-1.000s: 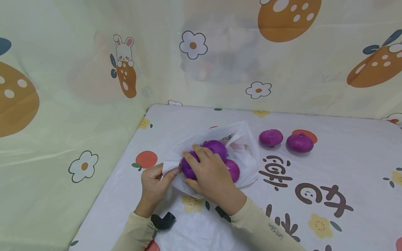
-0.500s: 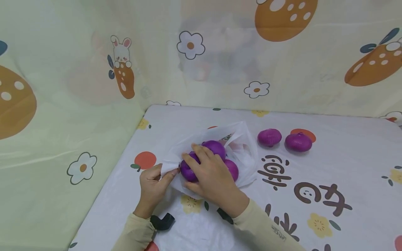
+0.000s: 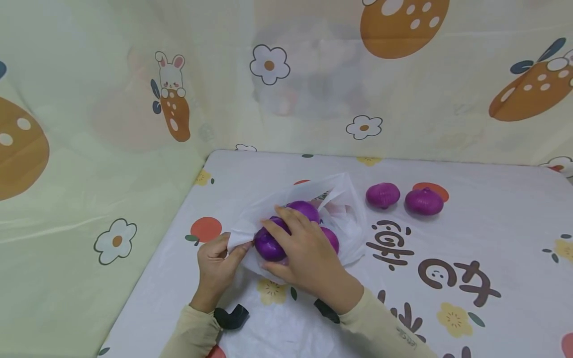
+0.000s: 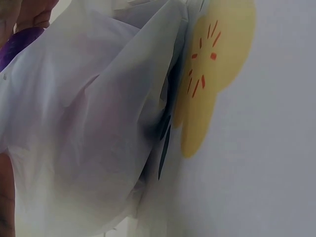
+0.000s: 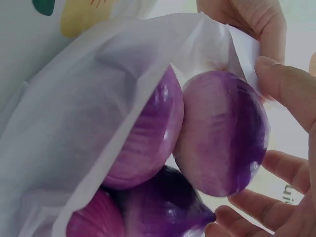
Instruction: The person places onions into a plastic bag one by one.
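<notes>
A white plastic bag (image 3: 351, 226) lies mouth-up on the table with several purple onions inside. My left hand (image 3: 217, 266) pinches the left edge of its mouth between thumb and fingers. Over the opening, my right hand (image 3: 315, 258) holds the leftmost onion (image 3: 270, 243), thumb on the near side and fingers over the top. In the right wrist view this onion (image 5: 219, 133) sits between thumb and fingertips, against another onion (image 5: 150, 136). A darker onion (image 5: 160, 205) lies just below. The bag wall (image 4: 89, 123) fills much of the left wrist view.
Two more purple onions, one nearer the bag (image 3: 382, 195) and one farther right (image 3: 424, 201), lie on the printed tablecloth (image 3: 506, 214). A black curved piece (image 3: 232, 317) sits at my left wrist. Printed curtains hang behind and to the left.
My right hand and the onion under it have shifted slightly right, and more of that onion shows. The left hand keeps its pinch on the bag edge. The head view has drifted a little.
</notes>
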The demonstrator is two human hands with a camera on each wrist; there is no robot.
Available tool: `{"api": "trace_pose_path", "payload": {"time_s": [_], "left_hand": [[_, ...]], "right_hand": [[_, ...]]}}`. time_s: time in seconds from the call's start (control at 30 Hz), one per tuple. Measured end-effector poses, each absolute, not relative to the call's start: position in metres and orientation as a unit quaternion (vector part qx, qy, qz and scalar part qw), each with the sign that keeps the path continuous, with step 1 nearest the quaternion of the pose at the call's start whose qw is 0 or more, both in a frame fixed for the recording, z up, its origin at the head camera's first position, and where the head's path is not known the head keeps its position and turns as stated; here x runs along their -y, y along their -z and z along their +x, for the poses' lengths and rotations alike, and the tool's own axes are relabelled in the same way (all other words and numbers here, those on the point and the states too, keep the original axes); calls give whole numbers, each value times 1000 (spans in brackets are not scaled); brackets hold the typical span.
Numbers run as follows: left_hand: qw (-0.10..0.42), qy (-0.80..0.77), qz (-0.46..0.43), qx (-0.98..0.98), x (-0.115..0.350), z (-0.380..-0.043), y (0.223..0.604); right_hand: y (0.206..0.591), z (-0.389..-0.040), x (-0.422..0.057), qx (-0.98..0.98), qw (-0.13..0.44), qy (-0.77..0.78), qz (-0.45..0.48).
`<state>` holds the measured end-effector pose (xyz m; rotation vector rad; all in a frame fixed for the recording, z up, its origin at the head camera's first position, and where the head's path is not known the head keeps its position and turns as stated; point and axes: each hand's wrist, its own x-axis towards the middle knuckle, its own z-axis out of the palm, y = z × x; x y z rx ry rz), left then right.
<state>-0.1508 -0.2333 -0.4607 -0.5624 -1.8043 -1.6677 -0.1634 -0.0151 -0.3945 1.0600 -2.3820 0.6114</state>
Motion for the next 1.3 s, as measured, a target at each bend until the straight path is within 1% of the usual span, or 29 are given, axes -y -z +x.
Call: {"api": "trace_pose_path", "payload": {"time_s": [0.2, 0.4, 0.67, 1.03, 1.3], "left_hand": [[310, 633, -212, 677, 232, -151, 460], [315, 630, -210, 678, 233, -151, 462], [316, 630, -215, 676, 233, -151, 463], [318, 630, -209, 677, 234, -152, 466], [319, 629, -210, 677, 234, -151, 465]], "right_hand": [[393, -164, 3, 866, 227, -234, 378], [393, -168, -19, 876, 216, -240, 358], [391, -178, -62, 910, 175, -224, 301], [390, -199, -127, 925, 200, -221, 237], [389, -214, -168, 957, 137, -213, 140]]}}
